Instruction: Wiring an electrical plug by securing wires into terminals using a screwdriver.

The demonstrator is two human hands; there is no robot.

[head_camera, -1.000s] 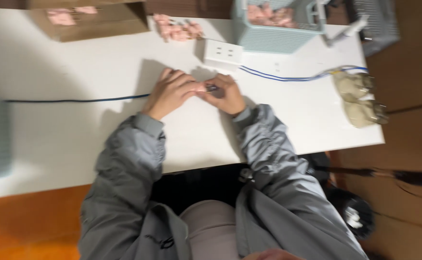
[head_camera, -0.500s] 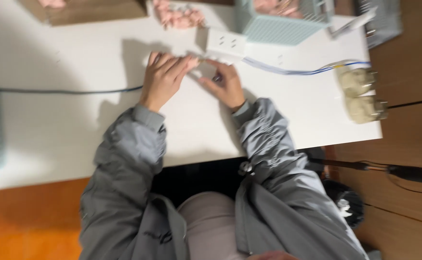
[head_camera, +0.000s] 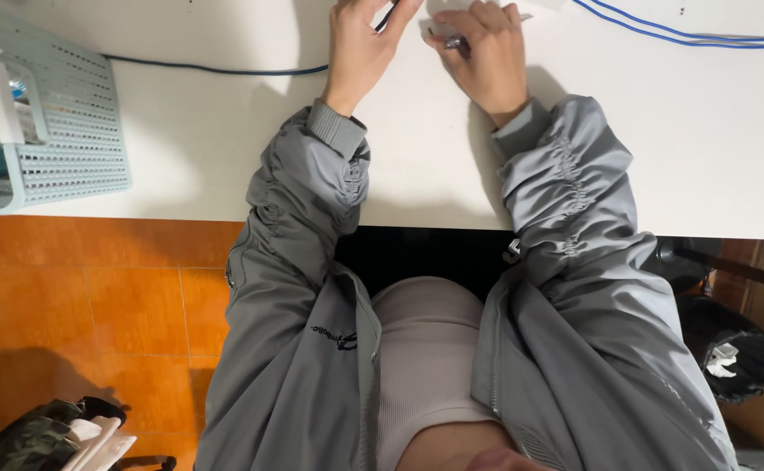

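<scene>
I am sitting at a white table [head_camera: 181, 131] and both my hands are working at its far edge. My left hand [head_camera: 360, 48] is curling round the end of a thin dark blue cable [head_camera: 216, 68]. The cable is running away to the left across the table. My fingers are bent close on it, pinching it near the tip. My right hand [head_camera: 482, 52] is lying flat-ish with the fingers bent over a small silver tool [head_camera: 452, 40]. I can only see a bit of the tool poking out, so I cannot tell how tight I am holding it.

The cable looks light, thin and bendy, so it may wiggle and slip. I think it is best to hold it close to the end, where my fingers are now. The little tool looks hard and smooth.

A pale green basket [head_camera: 68, 131] is sitting far off on the left. Lighter blue wires [head_camera: 705, 37] are lying to the right.
</scene>
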